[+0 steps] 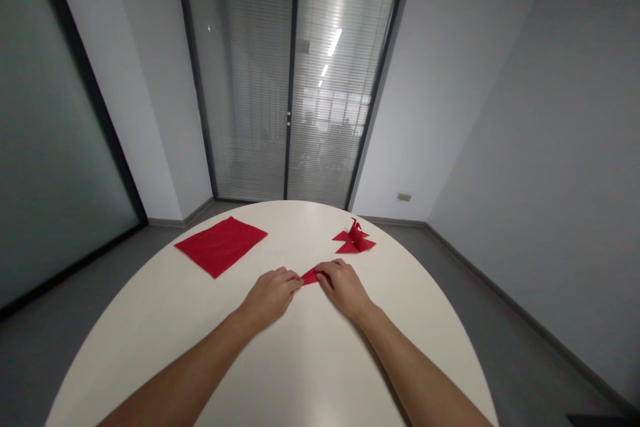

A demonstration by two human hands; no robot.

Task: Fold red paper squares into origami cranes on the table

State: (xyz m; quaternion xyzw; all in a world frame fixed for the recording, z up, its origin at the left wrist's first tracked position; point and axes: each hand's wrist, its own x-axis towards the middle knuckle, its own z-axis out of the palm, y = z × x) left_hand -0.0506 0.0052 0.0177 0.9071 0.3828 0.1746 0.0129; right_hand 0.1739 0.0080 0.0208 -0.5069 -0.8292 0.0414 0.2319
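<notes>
Between my hands, near the middle of the table, lies a small piece of folded red paper [311, 276]. My left hand [273, 292] pinches its left end with closed fingers. On its right side, my right hand [344, 285] is closed over the paper, fingertips pressing it down; part of the paper is hidden beneath them. Just beyond my right hand stands a folded red paper crane [356, 239]. Farther off to the left, a flat stack or sheet of red paper [221, 246] rests on the tabletop; how many sheets it holds I cannot tell.
The white round table [300, 367] carries all the paper, and its curved edge bounds the work area. Behind it are glass doors with blinds [250, 80]. A grey wall [565, 147] rises at the right, and frosted glass [45, 133] at the left.
</notes>
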